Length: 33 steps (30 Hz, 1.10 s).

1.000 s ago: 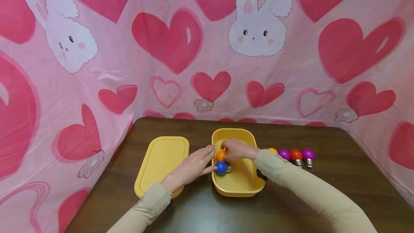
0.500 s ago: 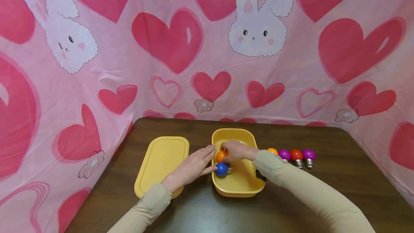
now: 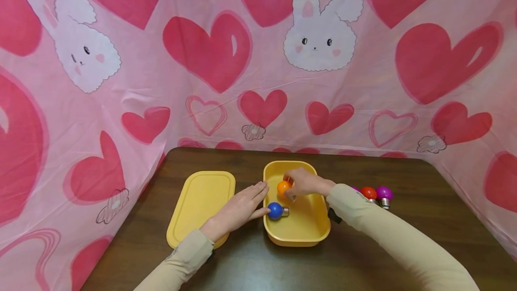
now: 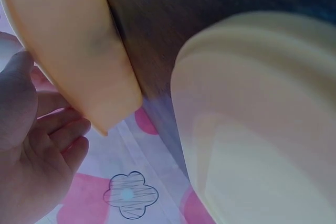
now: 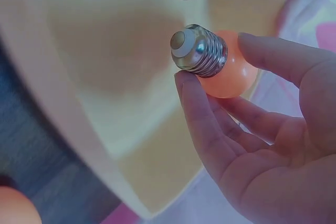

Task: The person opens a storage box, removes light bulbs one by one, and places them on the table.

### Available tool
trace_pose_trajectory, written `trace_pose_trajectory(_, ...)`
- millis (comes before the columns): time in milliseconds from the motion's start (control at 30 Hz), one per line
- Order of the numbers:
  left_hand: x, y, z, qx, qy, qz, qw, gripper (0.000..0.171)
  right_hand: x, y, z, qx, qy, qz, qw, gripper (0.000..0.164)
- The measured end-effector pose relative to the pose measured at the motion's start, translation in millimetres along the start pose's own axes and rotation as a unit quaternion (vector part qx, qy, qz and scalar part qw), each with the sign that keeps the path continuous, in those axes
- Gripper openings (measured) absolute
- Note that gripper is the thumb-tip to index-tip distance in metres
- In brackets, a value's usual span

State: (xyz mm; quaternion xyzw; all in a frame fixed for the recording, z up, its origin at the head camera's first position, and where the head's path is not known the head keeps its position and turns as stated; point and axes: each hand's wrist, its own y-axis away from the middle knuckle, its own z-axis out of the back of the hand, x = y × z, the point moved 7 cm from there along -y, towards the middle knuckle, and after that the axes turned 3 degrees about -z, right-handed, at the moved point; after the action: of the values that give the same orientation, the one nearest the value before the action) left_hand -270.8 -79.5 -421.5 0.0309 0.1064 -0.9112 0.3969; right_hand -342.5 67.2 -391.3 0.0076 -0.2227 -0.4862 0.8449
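Note:
My right hand [image 3: 308, 182] pinches an orange light bulb [image 5: 236, 72] between thumb and fingers, inside the yellow container [image 3: 299, 236]. Its silver screw base points away from the palm in the right wrist view. Beside it a blue light bulb [image 3: 275, 210] lies near the container's left wall, base toward the right. My left hand [image 3: 242, 203] rests at the left rim with fingers nearly straight, the fingertips right at the edge. In the left wrist view those fingers [image 4: 68, 129] lie along the container's outer side [image 4: 79, 40].
A yellow lid [image 3: 202, 205] lies on the dark wooden table [image 3: 258, 273] left of the container. To the right stand a red bulb [image 3: 368, 193] and a purple bulb [image 3: 384, 193], with more bulbs partly behind my right sleeve. A pink heart-patterned cloth [image 3: 266, 75] hangs behind.
My right hand has taken hold of the orange bulb and moved it right and slightly up, away from the left wall and the blue bulb. The left hand stays at the rim.

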Motion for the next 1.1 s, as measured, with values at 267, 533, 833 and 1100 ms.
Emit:
trace_pose_trajectory(267,0.0,0.1,-1.0,-0.009,-0.008,-0.006,0.9999,0.067,-13,7,17,-0.029,-0.015,0.012,0.999,0.033)
trace_pose_trajectory(533,-2.3,0.0,0.4,-0.023,-0.014,-0.018,0.9995,0.067,-25,23,38,-0.064,-0.023,0.011,0.998,0.040)
trace_pose_trajectory(833,-3.6,0.4,2.6,-0.031,-0.022,-0.023,0.9990,0.067,-45,40,52,-0.080,-0.033,-0.009,0.996,0.042)
trace_pose_trajectory(1100,-3.7,-0.1,2.7,-0.031,-0.021,-0.025,0.9990,0.067,-71,59,63,-0.088,-0.036,-0.047,0.994,0.044)
